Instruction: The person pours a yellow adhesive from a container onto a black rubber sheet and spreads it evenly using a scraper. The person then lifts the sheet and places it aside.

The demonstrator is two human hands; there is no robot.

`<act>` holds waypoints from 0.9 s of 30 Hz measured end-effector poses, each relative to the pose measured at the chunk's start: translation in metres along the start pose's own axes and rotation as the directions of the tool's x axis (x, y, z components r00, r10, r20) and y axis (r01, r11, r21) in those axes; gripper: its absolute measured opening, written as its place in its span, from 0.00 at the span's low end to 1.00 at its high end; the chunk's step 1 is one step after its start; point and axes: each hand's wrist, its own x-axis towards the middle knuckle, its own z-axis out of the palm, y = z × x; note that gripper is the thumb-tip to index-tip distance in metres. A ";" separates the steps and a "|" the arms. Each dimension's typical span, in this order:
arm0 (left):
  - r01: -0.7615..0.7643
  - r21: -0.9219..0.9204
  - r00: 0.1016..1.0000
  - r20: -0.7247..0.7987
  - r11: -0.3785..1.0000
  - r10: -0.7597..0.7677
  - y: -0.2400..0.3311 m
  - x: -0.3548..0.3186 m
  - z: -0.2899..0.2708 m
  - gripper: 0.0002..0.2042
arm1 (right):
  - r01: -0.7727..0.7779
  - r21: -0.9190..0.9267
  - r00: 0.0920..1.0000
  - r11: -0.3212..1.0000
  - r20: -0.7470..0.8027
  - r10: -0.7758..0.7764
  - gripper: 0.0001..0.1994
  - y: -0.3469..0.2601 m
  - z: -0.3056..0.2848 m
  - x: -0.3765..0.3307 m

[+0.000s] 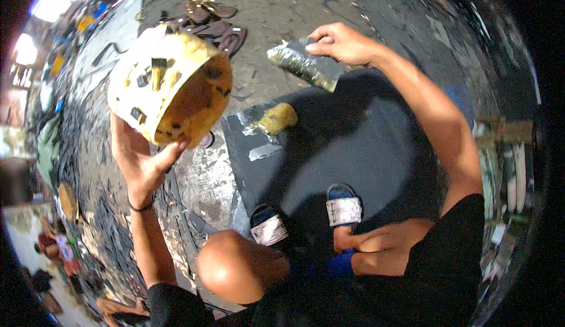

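My left hand grips a yellow, bucket-like round tub from below and holds it up, tilted so its open mouth faces right. Dark scraps and smears stick to its outer wall and rim. Between the thumb and fingers of my right hand is a dark flat piece, coated along its lower side with something shiny and yellowish. Below it, a yellowish glossy lump lies on a large black sheet. A pale glossy patch shows near the lump.
Several brown sandals lie beyond the tub. My feet, in sandals with white straps, rest on the black sheet's near part. Dark scraps litter the floor at left. Other people sit at the far lower left.
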 end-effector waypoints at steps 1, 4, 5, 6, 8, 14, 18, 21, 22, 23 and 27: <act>-0.017 0.012 0.999 0.036 1.000 0.016 -0.002 0.007 0.008 0.49 | -0.071 -0.030 0.996 0.997 -0.052 0.069 0.20 -0.001 -0.010 -0.021; -0.163 -0.011 0.977 0.141 0.987 0.162 0.000 0.028 0.038 0.49 | -0.153 -0.071 0.980 0.986 -0.138 0.142 0.19 0.009 -0.032 -0.085; -0.201 0.003 0.963 0.181 0.979 0.198 0.001 0.033 0.047 0.49 | -0.199 -0.090 0.968 0.976 -0.177 0.181 0.18 0.012 -0.039 -0.106; -0.244 0.030 0.946 0.227 0.969 0.231 0.004 0.037 0.050 0.49 | -0.233 -0.095 0.955 0.968 -0.211 0.209 0.18 0.016 -0.040 -0.124; -0.226 -0.009 0.939 0.264 0.974 0.220 0.010 0.042 0.054 0.49 | -0.267 -0.110 0.940 0.958 -0.247 0.233 0.18 0.020 -0.040 -0.148; -0.292 -0.088 0.907 0.292 0.952 0.305 0.049 0.064 0.066 0.50 | -0.108 -0.271 0.944 0.956 -0.329 0.013 0.16 0.001 -0.077 -0.161; -0.378 -0.061 0.895 0.231 0.924 0.381 0.075 0.063 0.071 0.49 | -0.022 -0.319 0.902 0.947 -0.415 -0.119 0.23 0.008 -0.085 -0.124; -0.509 0.043 0.844 0.225 0.860 0.488 0.089 0.053 0.067 0.49 | 0.011 -0.339 0.898 0.941 -0.410 -0.159 0.23 0.019 -0.081 -0.112; -0.500 0.085 0.854 0.213 0.862 0.474 0.094 0.048 0.070 0.49 | 0.005 -0.342 0.905 0.940 -0.399 -0.150 0.23 0.023 -0.078 -0.113; -0.467 0.132 0.876 0.198 0.874 0.439 0.101 0.042 0.072 0.48 | -0.005 -0.337 0.917 0.941 -0.376 -0.130 0.20 0.036 -0.081 -0.108; -0.416 0.453 0.910 0.210 0.789 0.359 0.138 0.017 0.060 0.48 | 0.179 -0.377 0.855 0.909 -0.397 -0.333 0.18 0.095 -0.046 -0.077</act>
